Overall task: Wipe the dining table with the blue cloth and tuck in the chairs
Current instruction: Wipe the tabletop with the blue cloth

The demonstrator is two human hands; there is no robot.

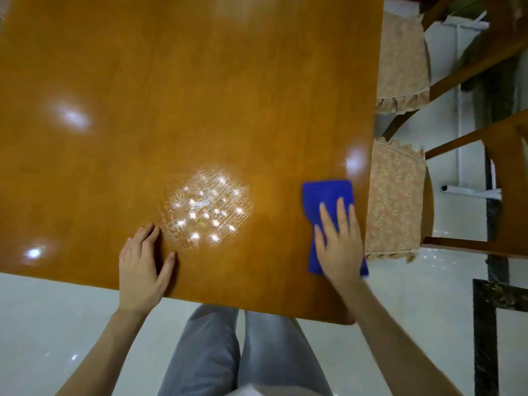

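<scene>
The right hand [338, 241] presses flat, fingers straight, on the blue cloth [328, 195] near the dining table [200, 81] right edge, beside two chairs [400, 195] not tucked in. The left hand [143, 261] rests open on the wood. The cloth could slide off that edge, and the streaky wet patch [207, 207] might be missed.

Below the left hand [143, 261], a pale, glossy tiled floor [57, 324] spreads out, catching small glints of overhead light. Right of the right hand [340, 241], a dark marbled border strip [485, 352] crosses the tiles. A thin white rod [459, 124] lies farther beyond.
</scene>
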